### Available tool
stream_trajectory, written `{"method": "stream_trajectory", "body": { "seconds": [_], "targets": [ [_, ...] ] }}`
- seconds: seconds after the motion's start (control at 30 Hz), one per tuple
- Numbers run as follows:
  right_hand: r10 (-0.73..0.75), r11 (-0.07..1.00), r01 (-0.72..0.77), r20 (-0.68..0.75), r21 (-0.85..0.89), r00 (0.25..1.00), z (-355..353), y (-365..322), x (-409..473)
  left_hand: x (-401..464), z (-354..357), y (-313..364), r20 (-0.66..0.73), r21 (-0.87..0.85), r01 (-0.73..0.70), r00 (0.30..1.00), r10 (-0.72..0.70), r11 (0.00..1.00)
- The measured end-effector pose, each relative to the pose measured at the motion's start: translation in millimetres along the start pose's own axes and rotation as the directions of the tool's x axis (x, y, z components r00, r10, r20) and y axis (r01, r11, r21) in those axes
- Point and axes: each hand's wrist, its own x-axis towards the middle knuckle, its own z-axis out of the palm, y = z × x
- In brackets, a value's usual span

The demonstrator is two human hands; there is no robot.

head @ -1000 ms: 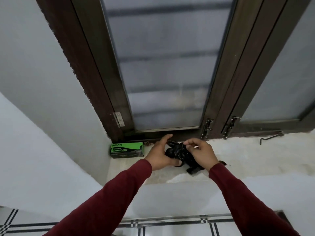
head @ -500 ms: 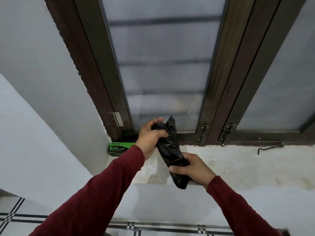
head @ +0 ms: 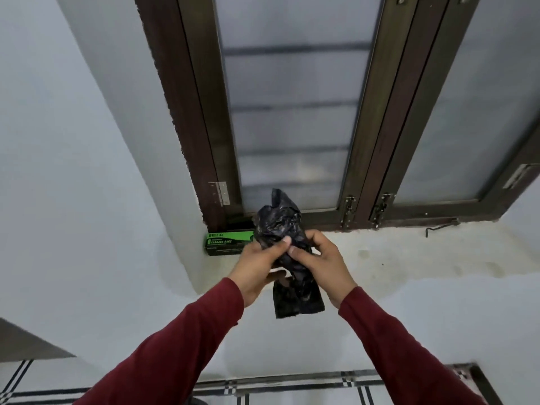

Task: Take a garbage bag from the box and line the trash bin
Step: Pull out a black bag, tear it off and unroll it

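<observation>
Garbage bag (head: 287, 247), black and still bunched into a crumpled column, is held upright in mid-air in front of the window sill (head: 409, 258), both hands now meeting at its middle. Half a second ago the hands were apart along its length, the left up at the top end and the right lower down; a second ago the bag lay low over the sill between both hands. It has since been lifted clear, and the hands have closed in on one spot. That reads as a search for the bag's opening, so unfolding appears under way, while the lining itself is not yet begun; no trash bin shows in the head view.

The left hand (head: 260, 267) pinches the plastic between thumb and fingertips on the bag's left side. The right hand (head: 324, 263) pinches it from the right, its fingers curled round the far side of the bundle. The two thumbs lie just beside each other on the near face. A crumpled tuft rises above the fingers, against the foot of the window frame (head: 204, 112), and a flatter, folded end hangs below the hands.

The green box (head: 226, 244) of garbage bags sits on the sill's far left corner, against the frame, just left of the bag and partly hidden behind it. A metal window hook (head: 441, 227) lies far right on the sill.
</observation>
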Motion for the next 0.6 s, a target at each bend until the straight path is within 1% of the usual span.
{"method": "stream_trajectory", "body": {
  "seconds": [0.03,0.07,0.1,0.13,0.17,0.2,0.23,0.27,0.3,0.33,0.37,0.4,0.43,0.5,0.53,0.57,0.6],
  "targets": [
    [0.034,0.999,-0.034,0.01,0.026,0.999,6,0,-8,-5,-6,0,-0.076,-0.075,-0.037,0.997,0.032,0.997],
    [0.096,0.993,-0.098,0.034,0.072,0.995,14,2,-20,-11,-15,0,-0.146,-0.145,-0.069,0.988,0.047,0.987],
    [0.175,0.977,-0.184,0.086,0.106,0.981,19,3,-30,-16,-22,2,-0.184,-0.178,-0.096,0.981,0.063,0.979],
    [0.25,0.957,-0.268,0.153,0.109,0.956,24,6,-43,-22,-29,0,-0.188,-0.163,-0.116,0.978,0.085,0.98],
    [0.31,0.94,-0.333,0.217,0.075,0.925,27,8,-54,-29,-34,-2,-0.17,-0.103,-0.133,0.979,0.114,0.986],
    [0.347,0.934,-0.358,0.263,-0.003,0.9,30,10,-64,-35,-36,-4,-0.151,-0.014,-0.153,0.977,0.149,0.988],
    [0.355,0.935,-0.344,0.265,-0.089,0.896,37,10,-76,-45,-41,-5,-0.135,0.055,-0.17,0.975,0.176,0.984],
    [0.331,0.942,-0.305,0.233,-0.142,0.914,42,10,-84,-53,-43,-6,-0.114,0.074,-0.184,0.975,0.191,0.98],
    [0.272,0.958,-0.249,0.181,-0.143,0.945,45,10,-90,-60,-44,-6,-0.074,0.033,-0.177,0.981,0.179,0.984],
    [0.21,0.976,-0.2,0.114,-0.091,0.971,50,9,-97,-70,-48,-7,-0.008,-0.025,-0.146,0.989,0.146,0.989],
    [0.156,0.988,-0.156,0.05,-0.011,0.986,56,6,-105,-80,-53,-8,0.074,-0.045,-0.106,0.991,0.11,0.993],
    [0.122,0.99,-0.122,-0.007,0.066,0.992,60,3,-111,-90,-57,-11,0.15,0.007,-0.076,0.986,0.074,0.997],
    [0.108,0.989,-0.101,-0.055,0.11,0.993,64,1,-116,-100,-61,-17,0.21,0.11,-0.064,0.977,0.04,0.992],
    [0.091,0.993,-0.08,-0.132,0.081,0.987,71,-6,-128,-121,-66,-31,0.313,0.333,-0.113,0.95,0.003,0.936],
    [0.086,0.996,-0.08,-0.165,0.047,0.983,72,-8,-131,-130,-67,-37,0.332,0.399,-0.138,0.943,-0.003,0.906],
    [0.094,0.995,-0.09,-0.182,0.035,0.979,72,-11,-136,-137,-68,-43,0.32,0.416,-0.146,0.947,0.005,0.897],
    [0.13,0.991,-0.122,-0.171,0.054,0.977,71,-15,-141,-144,-68,-47,0.285,0.395,-0.135,0.958,0.018,0.909]
  ]
}}
